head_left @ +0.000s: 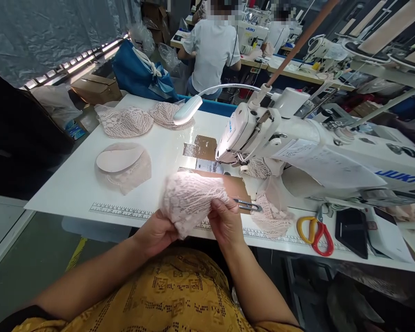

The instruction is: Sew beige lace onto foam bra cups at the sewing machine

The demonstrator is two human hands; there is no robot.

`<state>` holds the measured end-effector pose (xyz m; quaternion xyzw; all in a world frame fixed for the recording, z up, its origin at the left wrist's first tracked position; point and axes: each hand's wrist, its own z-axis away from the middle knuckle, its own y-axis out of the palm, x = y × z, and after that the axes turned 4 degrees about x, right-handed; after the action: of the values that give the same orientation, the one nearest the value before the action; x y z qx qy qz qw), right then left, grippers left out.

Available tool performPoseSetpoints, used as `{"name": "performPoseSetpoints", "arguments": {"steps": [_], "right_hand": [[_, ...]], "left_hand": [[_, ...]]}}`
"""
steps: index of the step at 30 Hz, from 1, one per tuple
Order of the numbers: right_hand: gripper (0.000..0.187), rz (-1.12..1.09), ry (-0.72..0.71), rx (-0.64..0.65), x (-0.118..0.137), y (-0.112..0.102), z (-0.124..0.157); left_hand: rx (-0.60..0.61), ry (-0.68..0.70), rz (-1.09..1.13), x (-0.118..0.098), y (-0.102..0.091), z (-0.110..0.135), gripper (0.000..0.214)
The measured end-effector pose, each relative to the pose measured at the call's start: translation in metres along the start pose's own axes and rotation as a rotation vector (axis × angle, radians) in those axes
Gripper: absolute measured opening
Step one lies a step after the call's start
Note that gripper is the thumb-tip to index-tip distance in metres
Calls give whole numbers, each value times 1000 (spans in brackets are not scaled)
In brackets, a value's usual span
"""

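Note:
A pale pink lace bra cup (192,198) is stretched between my two hands, just in front of the sewing machine (235,133). My left hand (159,233) pinches its lower left edge. At the right edge, the thumb and fingers of my right hand (226,219) close on the lace. Grey thread snips (252,206) stick out to the right from behind my right hand; whether that hand also holds them I cannot tell. Right of them lies a loose lace piece (271,214). The needle area is partly hidden behind the machine head.
Lace cups (126,122) lie at the back left of the white table (72,184). Nearer is a smooth cup pad (119,160) on sheer fabric. Red and yellow scissors (316,233) and a phone (352,232) lie at right. A lamp (188,109) overhangs; a person (212,50) sits beyond.

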<state>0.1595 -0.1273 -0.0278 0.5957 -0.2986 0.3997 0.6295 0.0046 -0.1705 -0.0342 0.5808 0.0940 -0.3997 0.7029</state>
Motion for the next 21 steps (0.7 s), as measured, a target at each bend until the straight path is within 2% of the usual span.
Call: {"name": "performPoseSetpoints", "arguments": {"steps": [2,5,6,8,9,10,11,12,14,16,17,19,21], "right_hand": [[26,-79,-28,-62,8,-3,-4],[29,-41,-81,-42,19,-9,-6],[29,15,-79,10,21,-11,-6],[24,186,-56,184,25,-13,-2],[20,284,-45,296,26,-13,0],[16,374,-40,412,27,-11,3],[12,453,-44,520,28,-9,6],[10,519,-57,611,29,-6,8],[12,626,-101,708,30,1,11],[12,715,-156,666,31,5,12],[9,749,-179,612,30,7,13],[4,788,-217,504,29,7,12],[7,793,-245,464,28,6,11]], "left_hand": [[185,-54,-53,-2,-15,5,13],[511,-84,-255,-21,-36,15,33],[547,-20,-366,-31,-39,17,30],[469,221,-576,-51,-39,21,8],[397,336,-691,-61,-36,21,14],[341,405,-819,-68,-31,20,37],[304,417,-943,-74,-26,18,57],[286,373,-1044,-77,-21,16,67],[305,214,-1133,-77,-12,11,61],[339,99,-1117,-72,-7,6,42],[347,86,-1108,-69,-5,5,36],[348,115,-1127,-64,-3,3,29],[339,165,-1169,-63,-1,3,25]]}}
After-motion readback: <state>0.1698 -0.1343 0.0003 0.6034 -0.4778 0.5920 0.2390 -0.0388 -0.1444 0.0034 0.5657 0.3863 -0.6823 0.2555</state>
